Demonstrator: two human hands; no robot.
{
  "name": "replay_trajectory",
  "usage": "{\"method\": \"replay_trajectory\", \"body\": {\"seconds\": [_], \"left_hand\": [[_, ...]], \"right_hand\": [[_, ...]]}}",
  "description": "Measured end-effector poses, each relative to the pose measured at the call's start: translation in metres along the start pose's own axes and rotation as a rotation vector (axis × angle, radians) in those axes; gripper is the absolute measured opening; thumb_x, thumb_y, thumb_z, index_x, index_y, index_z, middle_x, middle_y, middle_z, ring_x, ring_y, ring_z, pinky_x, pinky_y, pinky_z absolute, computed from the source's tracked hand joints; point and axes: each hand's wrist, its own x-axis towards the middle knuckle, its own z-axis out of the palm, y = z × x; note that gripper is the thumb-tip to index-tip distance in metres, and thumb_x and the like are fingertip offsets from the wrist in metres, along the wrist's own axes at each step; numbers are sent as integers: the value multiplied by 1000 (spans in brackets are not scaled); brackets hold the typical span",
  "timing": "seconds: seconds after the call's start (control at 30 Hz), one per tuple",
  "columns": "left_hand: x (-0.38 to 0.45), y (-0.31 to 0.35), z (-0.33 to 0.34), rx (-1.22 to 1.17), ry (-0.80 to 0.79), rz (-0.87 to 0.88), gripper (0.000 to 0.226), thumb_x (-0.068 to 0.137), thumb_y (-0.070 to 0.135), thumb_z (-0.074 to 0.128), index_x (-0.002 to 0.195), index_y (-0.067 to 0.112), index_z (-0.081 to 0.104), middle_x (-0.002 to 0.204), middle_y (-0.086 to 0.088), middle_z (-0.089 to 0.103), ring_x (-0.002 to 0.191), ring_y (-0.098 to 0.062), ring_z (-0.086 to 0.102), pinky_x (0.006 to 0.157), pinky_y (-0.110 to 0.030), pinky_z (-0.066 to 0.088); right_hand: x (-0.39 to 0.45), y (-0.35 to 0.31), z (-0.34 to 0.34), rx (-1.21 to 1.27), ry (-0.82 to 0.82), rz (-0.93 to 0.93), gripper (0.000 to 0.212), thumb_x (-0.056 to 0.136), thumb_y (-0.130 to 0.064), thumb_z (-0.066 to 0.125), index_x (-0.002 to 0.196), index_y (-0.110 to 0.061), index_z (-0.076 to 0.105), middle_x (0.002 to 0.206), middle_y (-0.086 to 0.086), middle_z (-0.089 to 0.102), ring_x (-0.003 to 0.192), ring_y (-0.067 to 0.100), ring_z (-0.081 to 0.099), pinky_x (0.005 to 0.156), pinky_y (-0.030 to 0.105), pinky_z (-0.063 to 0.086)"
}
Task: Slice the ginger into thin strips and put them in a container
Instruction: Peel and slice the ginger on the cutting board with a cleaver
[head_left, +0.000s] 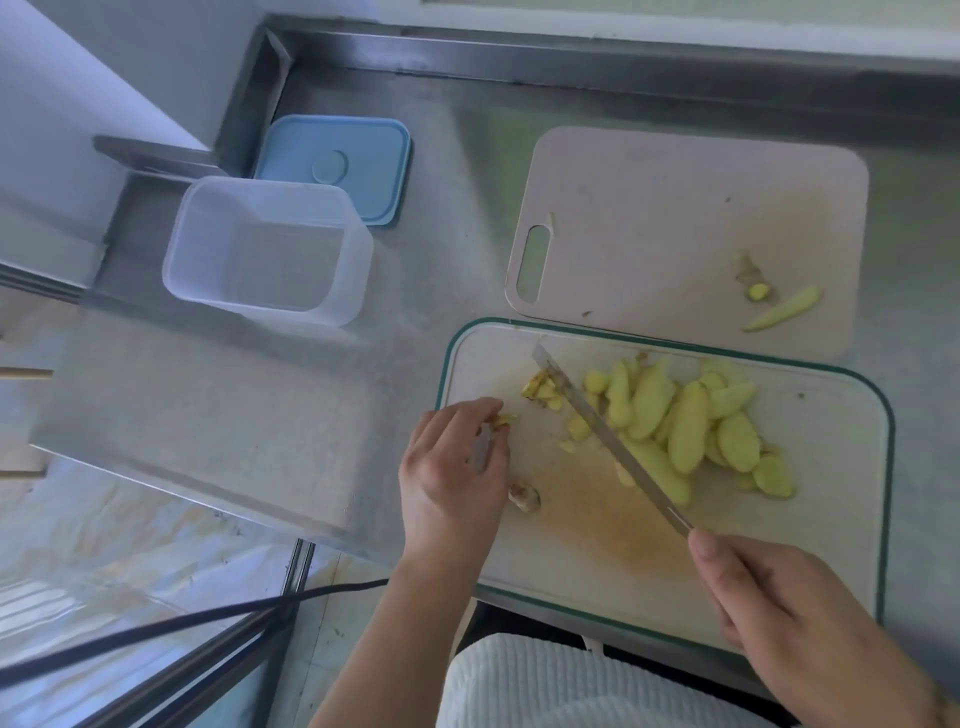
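Right grip (779, 613) clenches 1 knife (608, 436), left grip (457, 467) pinches 1 ginger bit (505, 420); 2 boards, 1 container (267, 249).

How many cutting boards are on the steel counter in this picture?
2. The green-rimmed cutting board lies nearest the person, carrying the pile of ginger slices. The beige cutting board lies just behind it, holding a few ginger scraps. None seems hidden.

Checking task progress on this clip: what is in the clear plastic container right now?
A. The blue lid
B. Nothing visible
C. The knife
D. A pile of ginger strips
B: the clear container looks bare inside, the blue lid lies flat behind it, and the ginger slices are all still on the green-rimmed cutting board, with the knife in the right hand.
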Motion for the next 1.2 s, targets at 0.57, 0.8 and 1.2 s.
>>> {"method": "replay_trajectory", "body": {"seconds": [0.57,0.8,1.2], "left_hand": [[15,33,-17,-73,-440,-569,12,92,16,72,84,20,81,63,6,73,65,-9,70,73,-33,60],[18,37,-12,10,-506,-467,20,95,15,60,94,18,80,78,3,75,74,-16,70,75,-36,60],[65,90,7,-140,-336,-312,13,85,19,72,73,18,76,62,7,69,69,-11,64,60,-18,50]], "right_hand": [[25,-27,33,-4,-77,-72,67,71,-83,19,55,-18,28,43,-5,28,42,8,30,45,20,29],[42,-24,34,62,-126,-84,77,72,-86,19,54,-13,36,46,-3,35,44,9,37,50,27,33],[-16,-4,-18,458,195,120,82,59,-92,38,55,-10,39,44,1,29,36,14,27,40,16,19]]}}
